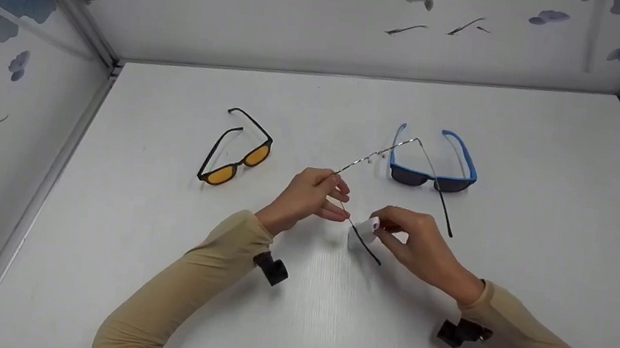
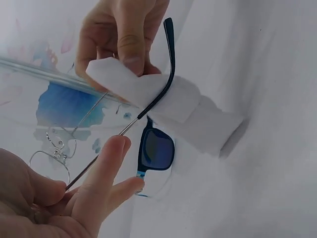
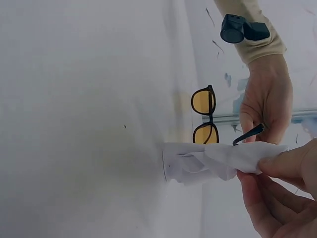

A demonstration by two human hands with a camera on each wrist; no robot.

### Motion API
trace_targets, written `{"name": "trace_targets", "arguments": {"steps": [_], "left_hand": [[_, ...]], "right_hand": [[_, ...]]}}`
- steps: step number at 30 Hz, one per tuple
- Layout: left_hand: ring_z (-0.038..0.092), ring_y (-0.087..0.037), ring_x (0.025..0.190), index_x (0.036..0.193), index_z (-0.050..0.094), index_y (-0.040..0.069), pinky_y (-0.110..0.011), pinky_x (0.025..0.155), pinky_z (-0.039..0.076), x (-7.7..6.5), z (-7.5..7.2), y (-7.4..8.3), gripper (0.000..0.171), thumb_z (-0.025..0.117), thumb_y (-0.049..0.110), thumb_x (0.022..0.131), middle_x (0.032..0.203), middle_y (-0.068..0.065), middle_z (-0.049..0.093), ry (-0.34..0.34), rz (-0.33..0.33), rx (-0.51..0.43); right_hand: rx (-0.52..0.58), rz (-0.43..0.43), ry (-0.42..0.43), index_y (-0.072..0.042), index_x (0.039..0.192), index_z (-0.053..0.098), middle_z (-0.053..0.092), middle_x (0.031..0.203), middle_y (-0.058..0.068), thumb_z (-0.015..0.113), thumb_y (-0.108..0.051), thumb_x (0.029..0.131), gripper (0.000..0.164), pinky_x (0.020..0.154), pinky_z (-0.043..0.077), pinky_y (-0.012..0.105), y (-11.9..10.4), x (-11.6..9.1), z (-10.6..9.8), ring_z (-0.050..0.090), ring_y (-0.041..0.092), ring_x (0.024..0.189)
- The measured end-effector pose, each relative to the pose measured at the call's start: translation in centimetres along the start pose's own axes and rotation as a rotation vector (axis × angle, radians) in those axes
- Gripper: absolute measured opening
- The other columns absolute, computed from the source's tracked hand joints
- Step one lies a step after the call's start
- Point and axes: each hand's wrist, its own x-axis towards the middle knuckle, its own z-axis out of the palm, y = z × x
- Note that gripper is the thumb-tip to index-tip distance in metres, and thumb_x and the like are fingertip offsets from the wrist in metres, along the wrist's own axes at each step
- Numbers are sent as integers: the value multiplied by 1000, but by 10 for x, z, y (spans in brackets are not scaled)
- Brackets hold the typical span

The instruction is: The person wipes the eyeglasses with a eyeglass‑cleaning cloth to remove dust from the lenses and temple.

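Step in hand: the left hand (image 1: 312,192) holds the metal glasses (image 1: 371,157) above the counter (image 1: 123,204), and the white cloth (image 2: 183,109) in the right hand (image 1: 418,243) is at their near temple (image 2: 172,59); I judge that this temple is being wiped
Next move: it seems to ask for a steady frame, and the cloth closed lightly around the temple and drawn along it, because so thin a wire may bend
Yellow-lens glasses: unfolded on the counter, to the left of the metal glasses and well apart from them
Left hand: pinches the metal glasses near their left hinge, the other fingers are stretched out
White cloth: folded, crossed by the near temple of the metal glasses; cloth or paper, I cannot tell
Right hand: pinches the cloth between thumb and fingers, just beside the near temple of the metal glasses
Blue sunglasses (image 1: 417,178): unfolded on the counter, under the far temple of the metal glasses in the head view; a turn of the frame could brush them, but the height of the gap is not clear
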Motion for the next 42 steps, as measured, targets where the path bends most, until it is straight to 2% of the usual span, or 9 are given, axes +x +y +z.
{"name": "trace_targets", "arguments": {"steps": [5,13,16,21,29,32,36,42], "left_hand": [[71,-29,83,118,55,-10,-32,71,57,-2,3,0,31,37,11,106,120,-28,57,-21,-21,29],[70,-29,87,116,56,-13,-31,74,56,-1,3,4,31,37,9,106,121,-29,56,-3,-13,21],[69,-28,91,114,56,-15,-31,77,55,-1,4,5,30,36,6,105,119,-28,57,-5,3,28],[67,-26,96,112,59,-12,-30,78,55,1,7,2,29,37,5,104,113,-20,59,1,41,69],[61,-25,107,121,57,-10,-30,80,54,3,10,2,31,37,6,105,116,-17,59,-37,92,22],[60,-25,108,122,57,-10,-29,81,54,3,8,3,30,38,7,105,119,-17,58,-34,98,14],[60,-29,112,120,54,-14,-30,83,53,2,4,3,30,37,5,105,124,-22,55,-44,98,-10],[64,-30,107,113,54,-16,-31,84,53,-1,-7,6,30,34,5,106,126,-29,55,-19,113,-11]], "right_hand": [[90,44,60,-7,100,69,70,96,-1,67,7,87,20,77,55,30,-2,7,6,67,14,86],[88,37,155,-5,101,70,69,96,-1,67,9,85,21,77,55,29,-4,17,10,68,14,87],[87,23,172,-4,101,70,70,96,0,67,8,86,20,75,55,28,-2,21,12,68,14,87],[117,14,185,-4,101,71,70,96,1,67,7,87,19,75,55,29,-1,29,14,68,16,88],[145,11,241,-2,104,69,70,99,4,66,5,88,18,77,55,29,-4,46,11,67,17,91],[160,18,221,-3,104,69,69,100,3,66,4,89,17,77,55,30,-4,46,8,67,16,92],[156,29,136,-4,103,70,69,99,2,66,5,88,17,78,55,30,-1,38,2,67,16,91],[32,54,-13,-2,100,69,69,95,2,68,9,85,19,75,55,29,3,13,-10,66,13,83]]}}
